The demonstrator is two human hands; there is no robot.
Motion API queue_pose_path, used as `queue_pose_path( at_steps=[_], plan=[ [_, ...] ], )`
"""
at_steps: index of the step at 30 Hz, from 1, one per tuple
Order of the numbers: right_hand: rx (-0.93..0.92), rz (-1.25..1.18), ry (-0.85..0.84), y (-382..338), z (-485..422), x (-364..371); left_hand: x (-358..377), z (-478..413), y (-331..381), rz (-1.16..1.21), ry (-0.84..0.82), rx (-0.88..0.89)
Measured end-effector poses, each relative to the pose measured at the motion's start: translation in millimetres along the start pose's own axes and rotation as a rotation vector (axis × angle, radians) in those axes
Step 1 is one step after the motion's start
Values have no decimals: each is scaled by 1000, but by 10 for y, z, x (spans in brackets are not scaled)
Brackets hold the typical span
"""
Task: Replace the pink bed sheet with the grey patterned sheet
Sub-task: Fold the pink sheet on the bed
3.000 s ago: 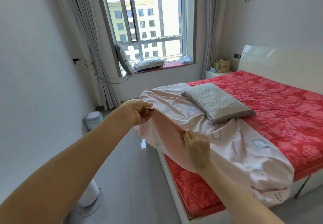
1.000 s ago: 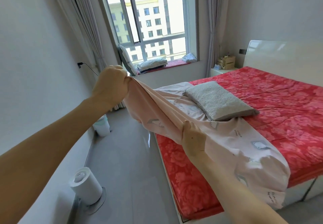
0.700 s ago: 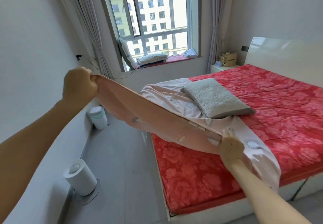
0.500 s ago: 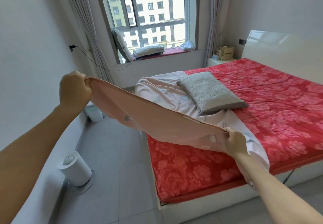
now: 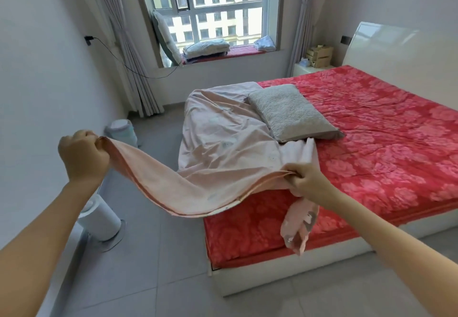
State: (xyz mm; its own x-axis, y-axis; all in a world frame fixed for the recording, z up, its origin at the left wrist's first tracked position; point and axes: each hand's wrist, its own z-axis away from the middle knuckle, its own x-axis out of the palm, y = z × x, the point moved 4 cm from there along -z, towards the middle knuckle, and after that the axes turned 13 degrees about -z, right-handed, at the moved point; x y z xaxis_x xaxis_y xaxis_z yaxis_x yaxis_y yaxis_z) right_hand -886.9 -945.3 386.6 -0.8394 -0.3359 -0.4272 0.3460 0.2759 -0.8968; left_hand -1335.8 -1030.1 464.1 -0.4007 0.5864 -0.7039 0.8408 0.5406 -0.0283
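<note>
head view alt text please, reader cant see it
A person's left hand and right hand each grip the edge of a pink sheet, held up over the near corner of a bed with a red floral cover. A grey pillow lies against the sheet.

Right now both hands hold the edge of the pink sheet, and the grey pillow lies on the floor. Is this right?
Not quite. The left hand and the right hand do hold the edge of the pink sheet, but the grey pillow lies on the bed, not on the floor. The head view shows it.
</note>
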Motion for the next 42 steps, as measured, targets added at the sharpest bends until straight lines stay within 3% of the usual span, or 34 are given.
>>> queue_pose_path(
  at_steps=[6, 13, 17, 20, 22, 25, 27, 32, 37, 42],
  plan=[
    [-125, -54, 109, -204, -514, 46, 104, -144, 124, 26, 81, 53],
    [-43, -89, 371, -185, -1287, -56, 1143, -515, -603, -195, -214, -154],
    [43, -68, 429, -217, -1749, 61, 1635, -925, -659, -373, -498, -228],
    [106, -40, 451, -279, -2045, 172, 1819, -1093, -445, -302, -526, -271],
    [143, 8, 455, -317, -2241, 277, 1871, -1115, 10, -57, -460, -180],
    [164, 50, 418, -401, -2496, 468, 1726, -929, 1224, 465, -461, 229],
    [153, 70, 370, -460, -2634, 586, 1559, -715, 1970, 609, -545, 455],
    [96, 64, 303, -512, -2703, 640, 1680, -766, 2559, 729, -536, 422],
    [160, 274, 448, 47, -2480, 391, 1777, -906, 2729, 959, -595, 644],
    [288, 425, 647, 970, -2138, 99, 1697, -1093, 2918, 826, -826, 874]
  ],
)
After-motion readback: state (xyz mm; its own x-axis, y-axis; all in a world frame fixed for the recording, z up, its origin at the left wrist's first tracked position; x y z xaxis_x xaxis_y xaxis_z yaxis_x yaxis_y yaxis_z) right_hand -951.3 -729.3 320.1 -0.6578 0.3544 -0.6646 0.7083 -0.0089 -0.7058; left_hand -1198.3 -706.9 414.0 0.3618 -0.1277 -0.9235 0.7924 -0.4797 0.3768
